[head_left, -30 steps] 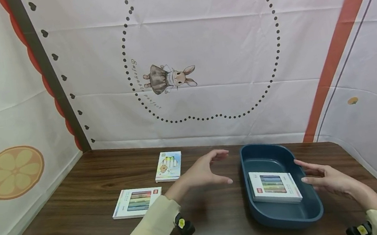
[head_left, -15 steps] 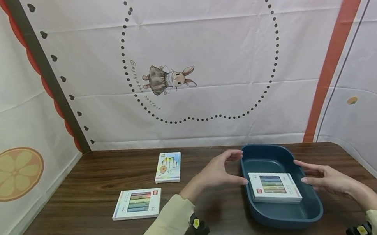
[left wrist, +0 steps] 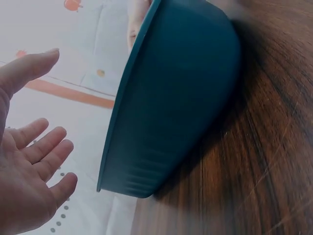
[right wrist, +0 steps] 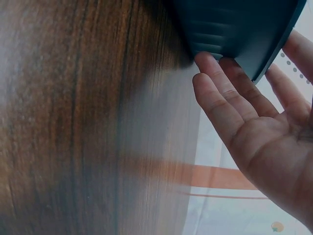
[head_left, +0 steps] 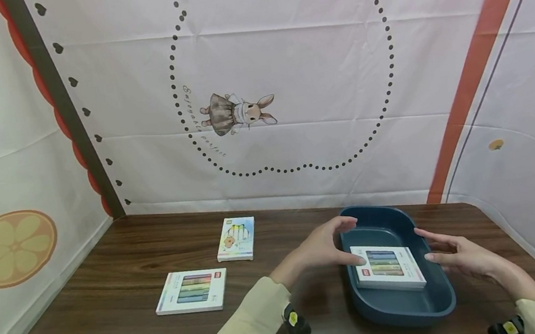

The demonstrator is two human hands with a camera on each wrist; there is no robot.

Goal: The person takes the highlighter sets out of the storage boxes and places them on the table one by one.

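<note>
Above the tub's (head_left: 406, 317) left rim, left hand (head_left: 324, 246): thumb and fingers apart. Right hand (head_left: 469, 259) at right wall, also spread. Uneven push could skid tub, shift box (head_left: 389, 267).

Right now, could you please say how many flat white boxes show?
3: one flat white box in the blue rounded tray; on the brown wooden table to its left, a nearer box and a farther box.

Noted on brown wood-grain table (head_left: 88, 300): blue bin (head_left: 396, 314) at right; white box (head_left: 191, 291) and smaller blue-white box (head_left: 236, 239) flat at left.
</note>
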